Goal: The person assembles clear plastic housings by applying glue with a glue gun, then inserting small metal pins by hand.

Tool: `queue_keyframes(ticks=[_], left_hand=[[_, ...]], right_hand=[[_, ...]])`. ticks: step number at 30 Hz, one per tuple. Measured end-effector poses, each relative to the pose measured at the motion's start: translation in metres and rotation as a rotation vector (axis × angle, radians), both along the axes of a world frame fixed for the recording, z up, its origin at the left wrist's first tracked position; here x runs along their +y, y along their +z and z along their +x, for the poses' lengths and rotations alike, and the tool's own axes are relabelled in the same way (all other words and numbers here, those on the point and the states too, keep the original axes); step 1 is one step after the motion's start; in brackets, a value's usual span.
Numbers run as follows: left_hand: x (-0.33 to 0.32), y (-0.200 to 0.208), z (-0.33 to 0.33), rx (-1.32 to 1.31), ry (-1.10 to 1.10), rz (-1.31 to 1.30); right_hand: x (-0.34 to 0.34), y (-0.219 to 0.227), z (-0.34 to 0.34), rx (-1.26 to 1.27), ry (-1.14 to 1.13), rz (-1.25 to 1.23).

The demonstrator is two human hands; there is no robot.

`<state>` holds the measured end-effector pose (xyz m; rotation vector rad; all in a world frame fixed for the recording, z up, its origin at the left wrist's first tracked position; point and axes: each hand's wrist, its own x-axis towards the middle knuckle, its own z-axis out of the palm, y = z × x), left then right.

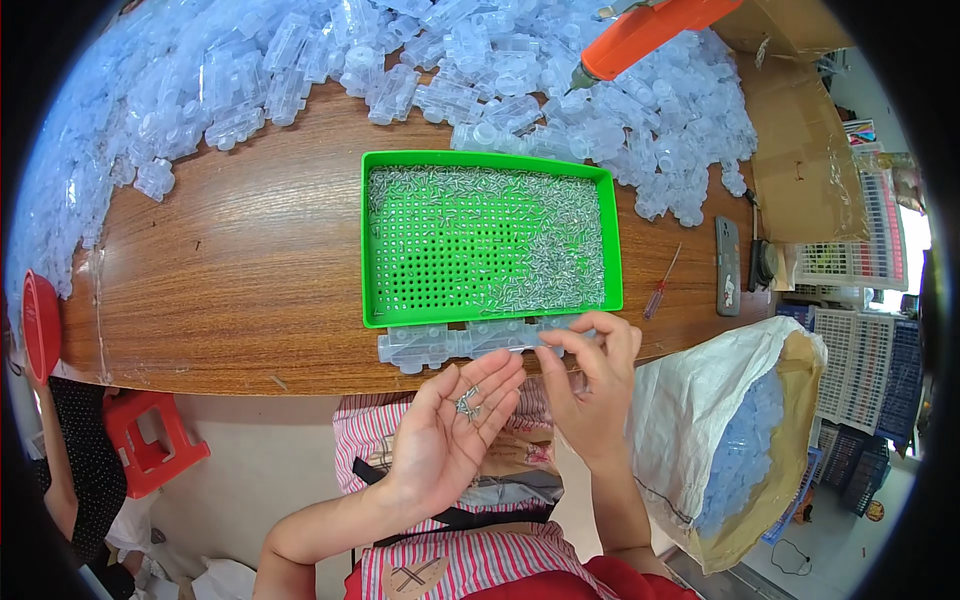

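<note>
My left hand (450,430) is turned palm up and slightly cupped, with several small silver screws (467,403) lying in it. Just to its right, my right hand (593,385) has its thumb and index fingertip close together in a pinch; whatever is between them is too small to make out. Those fingers are over a row of translucent plastic parts (420,346) along the near side of a green tray (367,240). Many more loose screws (565,250) cover the perforated floor of the tray, thickest at its right and far sides.
Translucent plastic parts (240,85) are heaped across the far table. An orange power screwdriver (650,40) hangs above them. To the right are a screwdriver (660,285), a phone (727,265) and a sack of parts (690,430). At left, another person's hand is by a red bowl (40,325), near a red stool (150,440).
</note>
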<state>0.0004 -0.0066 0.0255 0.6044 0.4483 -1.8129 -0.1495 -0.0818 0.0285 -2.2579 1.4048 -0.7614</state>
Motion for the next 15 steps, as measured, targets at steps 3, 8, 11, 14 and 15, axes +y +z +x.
queue_keyframes(ticks=[3,8,11,14,15], left_hand=[[-0.005,0.002,0.002,0.040,0.013,-0.072],[-0.010,0.003,0.000,0.072,-0.009,-0.177],[-0.009,0.004,-0.003,0.074,-0.011,-0.213],[-0.009,0.003,-0.005,0.065,-0.001,-0.226],[-0.009,0.003,-0.005,0.065,-0.002,-0.226]], right_hand=[[0.007,0.018,-0.002,-0.034,0.036,0.014],[0.025,0.027,0.002,0.010,0.195,0.067],[0.028,0.022,0.003,0.044,0.216,0.043],[0.027,0.023,0.008,0.074,0.237,-0.028],[0.027,0.023,0.008,0.074,0.236,-0.028]])
